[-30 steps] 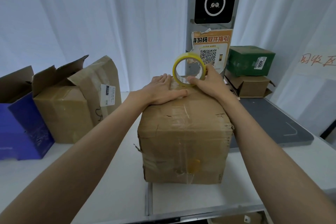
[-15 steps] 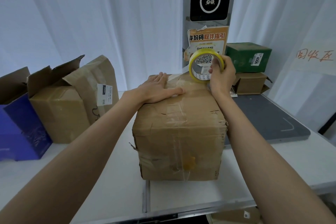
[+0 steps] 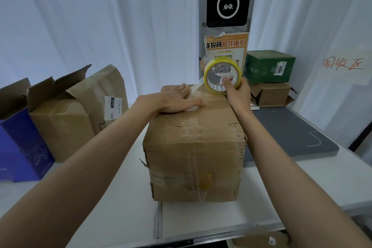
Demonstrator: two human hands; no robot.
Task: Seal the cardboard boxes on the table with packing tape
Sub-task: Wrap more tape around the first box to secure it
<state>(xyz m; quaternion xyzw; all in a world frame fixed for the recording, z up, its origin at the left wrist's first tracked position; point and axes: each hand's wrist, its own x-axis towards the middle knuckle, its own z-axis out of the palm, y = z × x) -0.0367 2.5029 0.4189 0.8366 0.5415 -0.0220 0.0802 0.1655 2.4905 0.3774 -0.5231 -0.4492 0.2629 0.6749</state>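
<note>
Head view: your left hand (image 3: 177, 100) lies flat, fingers straight, pressing the tape end onto the top of the centre box (image 3: 193, 147) on the table (image 3: 120, 217). Your right hand (image 3: 237, 91) has fingers curled round the yellow tape roll (image 3: 222, 75), held just above the box's far right edge. Judging by this, the top strip is barely started; the open boxes (image 3: 60, 119) at left look unsealed and still to do.

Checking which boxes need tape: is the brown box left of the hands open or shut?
Open. The brown box has torn top flaps standing up, beside the blue box.
</note>
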